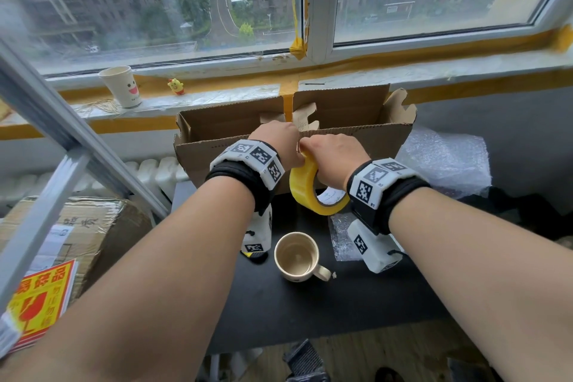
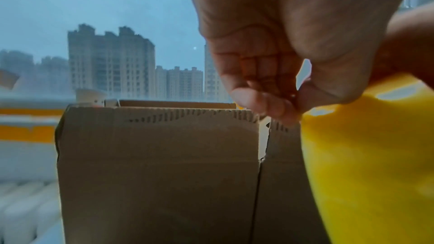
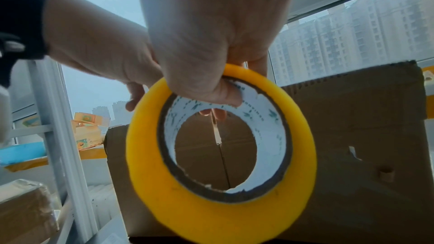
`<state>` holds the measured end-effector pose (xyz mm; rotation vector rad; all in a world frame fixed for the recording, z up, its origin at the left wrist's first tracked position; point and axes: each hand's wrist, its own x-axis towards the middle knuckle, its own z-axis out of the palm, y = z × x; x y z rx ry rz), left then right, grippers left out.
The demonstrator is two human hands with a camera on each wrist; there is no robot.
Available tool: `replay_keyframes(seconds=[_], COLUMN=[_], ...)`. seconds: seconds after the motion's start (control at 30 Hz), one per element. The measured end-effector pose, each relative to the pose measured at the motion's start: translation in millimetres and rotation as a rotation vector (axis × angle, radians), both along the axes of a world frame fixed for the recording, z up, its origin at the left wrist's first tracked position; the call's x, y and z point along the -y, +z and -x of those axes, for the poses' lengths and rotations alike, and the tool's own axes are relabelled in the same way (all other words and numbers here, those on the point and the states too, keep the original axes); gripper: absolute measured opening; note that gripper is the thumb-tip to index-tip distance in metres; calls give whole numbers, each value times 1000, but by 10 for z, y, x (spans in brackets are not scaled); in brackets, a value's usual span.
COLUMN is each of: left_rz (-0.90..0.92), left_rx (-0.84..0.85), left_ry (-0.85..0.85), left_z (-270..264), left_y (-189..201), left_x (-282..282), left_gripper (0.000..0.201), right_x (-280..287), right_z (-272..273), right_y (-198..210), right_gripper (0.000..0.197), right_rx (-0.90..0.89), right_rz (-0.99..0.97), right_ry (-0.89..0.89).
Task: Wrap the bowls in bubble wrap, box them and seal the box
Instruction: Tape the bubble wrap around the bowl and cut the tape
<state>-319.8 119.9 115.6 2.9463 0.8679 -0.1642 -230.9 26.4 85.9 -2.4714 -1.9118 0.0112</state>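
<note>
Both hands up at the open brown cardboard box [image 1: 341, 146]!
Right hand [image 1: 333, 158] clamps the yellow tape roll [image 1: 305, 186]; left hand [image 1: 279, 141] fingers pinched together at its edge; cream ceramic mug [image 1: 297, 256] and clear bubble wrap [image 1: 446, 158] nearby.

Both hands are crowding the near wall of the cardboard box [image 1: 350, 146], with the left hand [image 1: 279, 141] and right hand [image 1: 333, 153] meeting at its top edge and the yellow tape roll [image 1: 305, 187] hanging in front of it, so the way in from the front is being blocked there. The box's open top is lying free on either side of the hands, though a raised flap [image 1: 400, 108] is standing at its right end and the window sill [image 1: 217, 96] is running close behind. On the black table [image 1: 310, 313] a mug [image 1: 297, 256] is sitting between the forearms, bubble wrap [image 1: 446, 161] is filling the right side, and a metal frame [image 1: 62, 133] is slanting across the left.
</note>
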Motion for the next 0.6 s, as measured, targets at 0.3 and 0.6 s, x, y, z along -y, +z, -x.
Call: replay_keyframes(seconds=[0.3,0.6], left_rz=[630,955], left_rx=[162,235], left_ry=[188,275], left_z=[149,169], left_y=[-83,-168], left_x=[-127,-131], left_gripper=[21,20], right_x=[26,36], right_z=[-63,-73], right_y=[22,-14], right_gripper=[34,39], right_rx=[-74,-20], right_rz=[-4,23], right_ry=[-2,-12])
